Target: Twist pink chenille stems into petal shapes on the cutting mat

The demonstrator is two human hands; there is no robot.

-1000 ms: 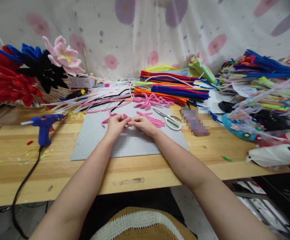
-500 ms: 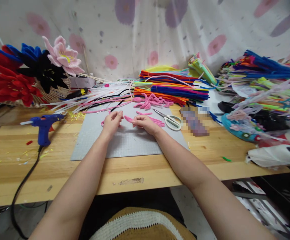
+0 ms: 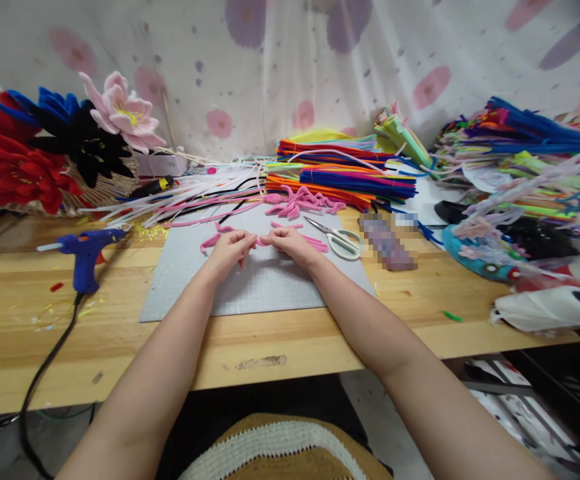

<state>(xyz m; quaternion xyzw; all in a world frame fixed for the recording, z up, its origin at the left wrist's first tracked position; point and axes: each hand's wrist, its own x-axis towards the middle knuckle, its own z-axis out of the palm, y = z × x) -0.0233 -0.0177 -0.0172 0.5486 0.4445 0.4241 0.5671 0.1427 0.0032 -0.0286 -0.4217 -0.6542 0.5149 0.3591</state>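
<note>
Both hands work over a grey cutting mat (image 3: 250,287) on a wooden table. My left hand (image 3: 230,248) and my right hand (image 3: 293,244) are closed, pinching one pink pipe cleaner (image 3: 211,241) between them; its free end curls out to the left of the left hand. More short pink pipe cleaner pieces (image 3: 315,241) lie just right of the right hand. A tangle of bent pink pieces (image 3: 303,201) sits at the mat's far edge.
White-handled scissors (image 3: 337,238) lie right of the hands. A blue glue gun (image 3: 86,251) with a black cord stands at the left. Stacks of coloured pipe cleaners (image 3: 350,177) fill the back and right. Pipe-cleaner flowers (image 3: 65,143) sit at the far left.
The hands drew slightly apart half a second ago, then came together again on the pink pipe cleaner. Nothing else on the table moved.
</note>
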